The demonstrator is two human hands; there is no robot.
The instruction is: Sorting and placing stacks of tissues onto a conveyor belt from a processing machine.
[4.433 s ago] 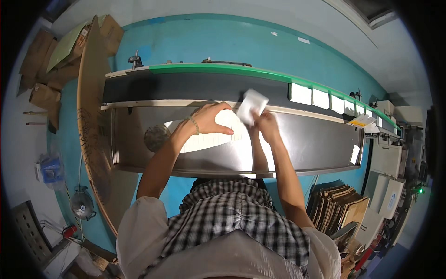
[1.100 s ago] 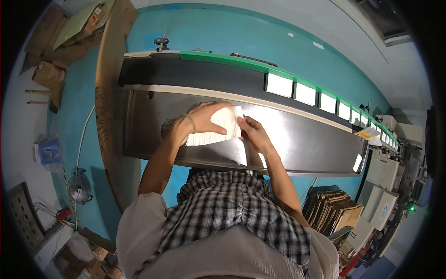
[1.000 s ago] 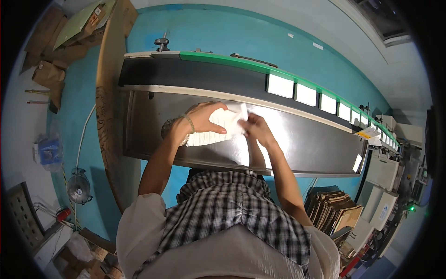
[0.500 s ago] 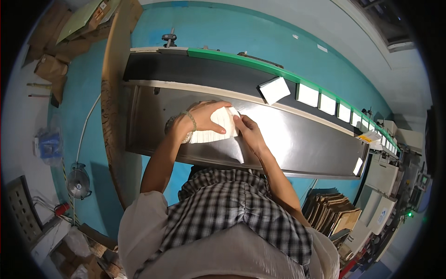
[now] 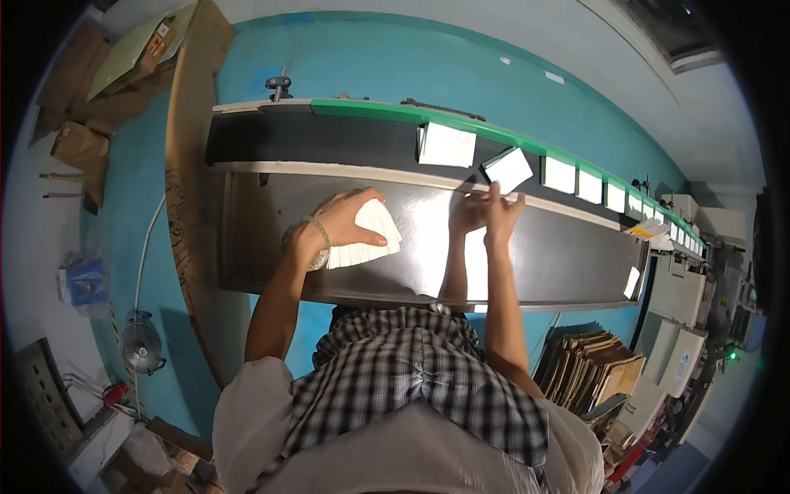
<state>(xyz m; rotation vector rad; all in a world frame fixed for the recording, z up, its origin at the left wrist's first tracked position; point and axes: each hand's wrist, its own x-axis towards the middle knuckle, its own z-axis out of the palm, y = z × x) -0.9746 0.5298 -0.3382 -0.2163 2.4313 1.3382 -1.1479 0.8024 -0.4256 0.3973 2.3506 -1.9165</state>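
My left hand point(image 5: 350, 221) is closed around a fanned stack of white paper packets point(image 5: 380, 226) on the steel tray point(image 5: 280, 222). The fingers wrap its far side and the thumb lies over its near edge. My right hand point(image 5: 500, 218) reaches to the dark conveyor belt point(image 5: 329, 142) with fingers apart. Its index fingertip is at the near edge of a tilted white packet point(image 5: 508, 170); whether it touches is hard to tell. Left of that, another white packet point(image 5: 447, 146) lies on the belt by the green rail point(image 5: 378, 110).
Several white packets point(image 5: 559, 174) line the rail toward the machine point(image 5: 679, 305) at right. A yellow-marked white piece point(image 5: 647, 230) sits at the tray's right end. A brown board point(image 5: 185, 198) stands at left. Flattened cardboard point(image 5: 588, 370) leans below right; a fan point(image 5: 141, 346) is at lower left.
My right hand has left the stack and moved right to the belt. One more packet lies by the rail. The tilted packet and the row have shifted right; my left hand keeps the stack.
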